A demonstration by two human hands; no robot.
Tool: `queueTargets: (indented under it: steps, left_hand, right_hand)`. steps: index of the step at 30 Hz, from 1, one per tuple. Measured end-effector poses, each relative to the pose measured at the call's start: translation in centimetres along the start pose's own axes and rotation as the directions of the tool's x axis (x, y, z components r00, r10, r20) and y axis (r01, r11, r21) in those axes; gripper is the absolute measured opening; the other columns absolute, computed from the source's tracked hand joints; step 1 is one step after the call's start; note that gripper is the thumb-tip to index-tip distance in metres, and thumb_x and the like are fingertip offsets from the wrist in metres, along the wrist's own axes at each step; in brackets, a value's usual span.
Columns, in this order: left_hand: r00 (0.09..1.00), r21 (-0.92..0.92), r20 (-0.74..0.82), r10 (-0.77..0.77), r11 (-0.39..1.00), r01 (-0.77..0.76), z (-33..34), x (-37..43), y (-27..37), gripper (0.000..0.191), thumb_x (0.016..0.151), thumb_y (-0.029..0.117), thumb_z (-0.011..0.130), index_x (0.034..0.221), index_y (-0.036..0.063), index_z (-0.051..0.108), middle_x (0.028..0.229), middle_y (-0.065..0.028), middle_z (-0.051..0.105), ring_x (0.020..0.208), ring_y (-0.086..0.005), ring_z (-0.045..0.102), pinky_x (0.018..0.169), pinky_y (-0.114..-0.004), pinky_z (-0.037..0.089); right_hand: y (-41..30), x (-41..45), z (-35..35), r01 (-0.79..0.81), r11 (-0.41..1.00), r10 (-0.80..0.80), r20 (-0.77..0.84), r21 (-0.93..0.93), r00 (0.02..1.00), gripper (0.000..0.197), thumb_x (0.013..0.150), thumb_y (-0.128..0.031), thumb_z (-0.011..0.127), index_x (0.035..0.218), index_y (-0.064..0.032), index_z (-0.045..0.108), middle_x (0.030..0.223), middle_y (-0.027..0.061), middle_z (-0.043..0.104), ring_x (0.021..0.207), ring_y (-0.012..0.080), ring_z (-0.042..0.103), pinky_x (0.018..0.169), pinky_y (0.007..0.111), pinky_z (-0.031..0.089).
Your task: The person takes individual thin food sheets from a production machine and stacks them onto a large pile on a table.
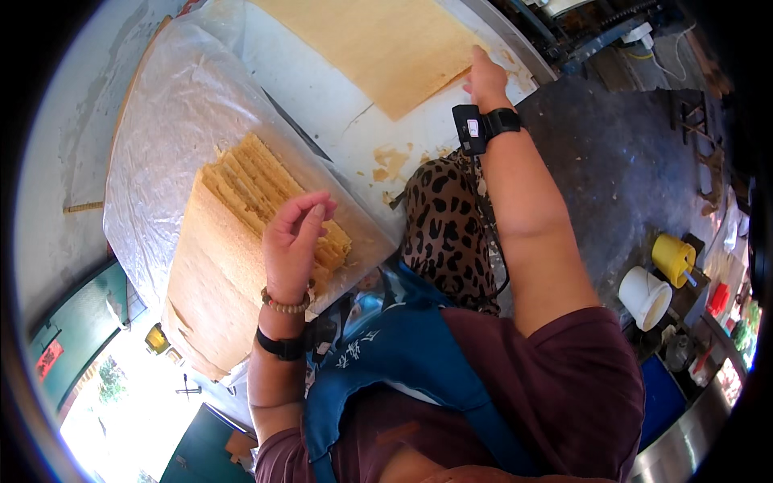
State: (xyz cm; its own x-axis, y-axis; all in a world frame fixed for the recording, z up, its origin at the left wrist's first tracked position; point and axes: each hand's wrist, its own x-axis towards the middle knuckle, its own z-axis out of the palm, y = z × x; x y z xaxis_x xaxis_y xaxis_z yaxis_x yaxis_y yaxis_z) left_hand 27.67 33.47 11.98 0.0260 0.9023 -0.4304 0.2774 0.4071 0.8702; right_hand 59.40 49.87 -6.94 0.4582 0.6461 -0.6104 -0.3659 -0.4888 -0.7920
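Note:
My left hand (296,244) is loosely curled, with a gap between thumb and fingers and nothing seen in it. It hovers over or beside a thick stack of folded, thin tan flatbread-like sheets (220,241), whose ragged layered edges face the worktable. Clear plastic sheeting (175,115) lies under and behind that stack. At the near right corner of a broad flat tan sheet (386,54), my right hand (488,78) touches the edge. A darker edge shows beneath the sheet there; whether my fingers pinch it is hidden.
Broken flakes (389,162) lie on the white worktable (338,102) near its front edge. Dark machinery (580,30) stands beyond the table's right end. A white bucket (643,299) and a yellow bucket (673,259) are at the right. Leopard-print fabric (444,223) is against the table.

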Motion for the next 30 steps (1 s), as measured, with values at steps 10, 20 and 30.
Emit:
queueTargets:
  steps: [10,20,30]
  left_hand:
    - [1.0,-0.038,0.021,0.021,0.999,-0.02,0.8,-0.2,-0.3,0.018,0.092,0.011,0.055,0.106,0.004,0.063,0.095,-0.0063,0.067,0.087,-0.0099,0.061,0.07,-0.021,0.047]
    - [0.983,0.175,0.129,0.131,0.973,-0.153,-0.1,-1.9,1.5,0.025,0.086,0.008,0.061,0.11,0.0028,0.06,0.1,-0.0058,0.066,0.091,-0.0129,0.061,0.074,-0.023,0.047]
    - [0.595,0.734,0.161,0.787,0.308,-0.606,0.9,0.8,6.6,0.064,0.066,0.01,0.077,0.125,0.006,0.052,0.124,-0.015,0.055,0.116,-0.0287,0.052,0.095,-0.035,0.043]
  right_hand:
    - [-0.1,0.5,0.9,-0.275,0.862,0.167,0.272,0.427,0.948,0.066,0.079,-0.045,0.064,0.124,-0.0017,0.042,0.119,0.0156,0.049,0.099,0.0243,0.054,0.091,0.043,0.043]
    - [0.9,0.3,1.1,-0.199,0.975,0.152,0.365,0.095,0.919,0.025,0.084,-0.025,0.063,0.095,-0.003,0.061,0.084,0.0091,0.065,0.065,0.0176,0.062,0.053,0.029,0.052]
    - [-6.5,-23.6,-8.5,-0.364,0.874,0.138,0.555,0.321,0.82,0.021,0.089,-0.023,0.059,0.102,-0.0072,0.057,0.089,0.0096,0.063,0.078,0.0203,0.064,0.06,0.026,0.051]
